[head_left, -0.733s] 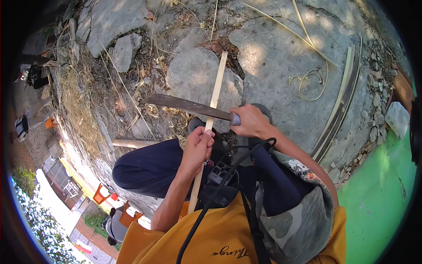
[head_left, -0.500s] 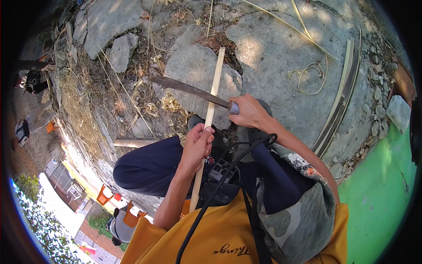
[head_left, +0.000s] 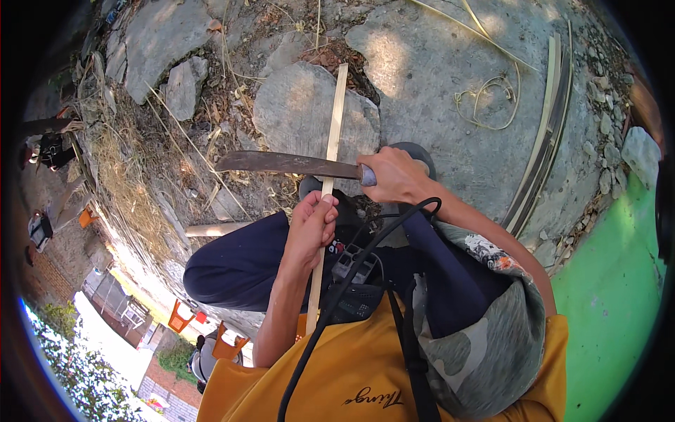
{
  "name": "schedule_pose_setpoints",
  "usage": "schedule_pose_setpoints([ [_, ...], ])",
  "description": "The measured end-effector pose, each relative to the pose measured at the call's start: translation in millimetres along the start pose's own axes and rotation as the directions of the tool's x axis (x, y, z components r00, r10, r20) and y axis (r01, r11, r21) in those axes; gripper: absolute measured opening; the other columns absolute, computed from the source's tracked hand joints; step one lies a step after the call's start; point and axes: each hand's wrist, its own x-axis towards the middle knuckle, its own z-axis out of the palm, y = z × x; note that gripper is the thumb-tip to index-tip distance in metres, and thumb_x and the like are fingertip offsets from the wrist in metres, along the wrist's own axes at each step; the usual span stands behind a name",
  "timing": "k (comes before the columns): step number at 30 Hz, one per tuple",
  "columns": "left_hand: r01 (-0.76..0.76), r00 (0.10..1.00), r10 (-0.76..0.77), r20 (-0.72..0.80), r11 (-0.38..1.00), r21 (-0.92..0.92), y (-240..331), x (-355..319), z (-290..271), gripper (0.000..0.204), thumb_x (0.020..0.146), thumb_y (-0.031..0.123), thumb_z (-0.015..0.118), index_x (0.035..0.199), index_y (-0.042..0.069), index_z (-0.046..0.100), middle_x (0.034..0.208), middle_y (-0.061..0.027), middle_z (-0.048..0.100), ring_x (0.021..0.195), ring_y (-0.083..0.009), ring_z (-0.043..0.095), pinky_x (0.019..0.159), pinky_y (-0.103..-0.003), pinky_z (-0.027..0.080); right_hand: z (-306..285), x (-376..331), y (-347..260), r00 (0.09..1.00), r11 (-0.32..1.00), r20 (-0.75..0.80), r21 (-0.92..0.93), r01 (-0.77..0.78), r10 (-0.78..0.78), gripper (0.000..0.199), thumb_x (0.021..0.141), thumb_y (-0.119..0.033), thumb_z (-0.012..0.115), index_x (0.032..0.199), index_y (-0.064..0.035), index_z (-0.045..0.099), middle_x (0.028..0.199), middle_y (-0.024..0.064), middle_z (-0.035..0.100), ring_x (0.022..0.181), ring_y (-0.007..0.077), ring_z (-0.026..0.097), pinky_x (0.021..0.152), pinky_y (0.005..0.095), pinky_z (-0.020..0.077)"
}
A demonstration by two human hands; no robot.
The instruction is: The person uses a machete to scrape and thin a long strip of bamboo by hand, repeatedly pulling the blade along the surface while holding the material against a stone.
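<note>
My left hand (head_left: 311, 224) is closed around a long, pale, flat strip that looks like split bamboo (head_left: 337, 109). The strip runs away from my lap over a flat stone (head_left: 285, 116). In my right hand (head_left: 399, 176) is the grey handle of a machete (head_left: 281, 162). Its dark blade points left and crosses over the strip, a short way beyond my left fingers. Whether the edge touches the strip, I cannot tell. The strip's near end reaches down to my yellow shirt (head_left: 351, 373).
Long strips (head_left: 545, 141) lie on the concrete at the right, with a thin curled strip (head_left: 517, 105) nearby. Shavings and dry straw (head_left: 133, 190) cover the ground at left. A round stick (head_left: 211, 230) lies by my left knee. A black cable (head_left: 337, 309) loops over my lap.
The machete has come nearer along the strip toward my left hand, and its blade now lies more level. My left hand keeps its grip. The whole view has shifted slightly.
</note>
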Motion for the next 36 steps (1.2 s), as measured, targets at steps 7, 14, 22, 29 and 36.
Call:
schedule_pose_setpoints([
  [7, -0.037, 0.999, 0.037, -0.007, 0.999, 0.018, -2.9, 5.9, 2.5, 0.018, 0.108, 0.022, 0.055, 0.103, 0.005, 0.056, 0.07, 0.0049, 0.05, 0.042, -0.0007, 0.035, 0.039, -0.02, 0.025, 3.7, 8.3, 9.2, 0.997, 0.994, 0.037, 0.072, -0.076, 0.074, 0.024, 0.069, -0.019, 0.069, 0.087, -0.0045, 0.071, 0.072, 0.0235, 0.067, 0.073, 0.0463, 0.067, 0.071, 0.0524, 0.0547],
  [14, -0.015, 1.0, 0.015, -0.003, 1.0, 0.01, -1.1, -3.3, 7.4, 0.018, 0.108, 0.023, 0.055, 0.103, 0.005, 0.056, 0.069, 0.0055, 0.048, 0.042, -0.0008, 0.034, 0.039, -0.02, 0.024, -2.1, 5.6, 7.9, 0.998, 0.997, -0.014, 0.044, -0.064, 0.065, 0.022, 0.065, -0.016, 0.066, 0.082, -0.0022, 0.071, 0.074, 0.0244, 0.068, 0.074, 0.0469, 0.067, 0.073, 0.0533, 0.055],
  [22, -0.01, 1.0, 0.01, -0.01, 1.0, 0.016, -3.1, -6.2, 6.0, 0.017, 0.107, 0.023, 0.057, 0.103, 0.006, 0.058, 0.069, 0.0068, 0.047, 0.043, -0.0004, 0.034, 0.038, -0.02, 0.026, 5.7, -1.6, 8.2, 0.998, 0.998, -0.057, 0.05, -0.027, 0.03, 0.022, 0.064, -0.016, 0.066, 0.081, -0.0027, 0.07, 0.073, 0.0234, 0.068, 0.074, 0.0461, 0.067, 0.072, 0.0539, 0.0545],
  [29, -0.018, 1.0, 0.018, -0.006, 1.0, 0.006, 1.7, -2.2, 3.8, 0.018, 0.107, 0.022, 0.057, 0.102, 0.005, 0.057, 0.069, 0.0057, 0.048, 0.042, -0.0007, 0.035, 0.038, -0.02, 0.024, 3.2, 8.2, 12.6, 0.997, 0.994, -0.003, 0.077, -0.077, 0.078, 0.021, 0.069, -0.016, 0.068, 0.083, -0.0015, 0.068, 0.073, 0.0234, 0.066, 0.074, 0.048, 0.065, 0.071, 0.0526, 0.0534],
  [36, -0.025, 1.0, 0.026, -0.012, 0.999, 0.042, 1.4, -7.3, 5.7, 0.018, 0.108, 0.022, 0.055, 0.103, 0.006, 0.056, 0.069, 0.0055, 0.048, 0.042, -0.0005, 0.034, 0.039, -0.02, 0.024, 1.0, 10.6, 20.1, 0.999, 0.997, -0.013, 0.075, -0.035, 0.036, 0.021, 0.068, -0.016, 0.067, 0.084, -0.0009, 0.068, 0.072, 0.0241, 0.065, 0.07, 0.0467, 0.064, 0.068, 0.0514, 0.0524],
])
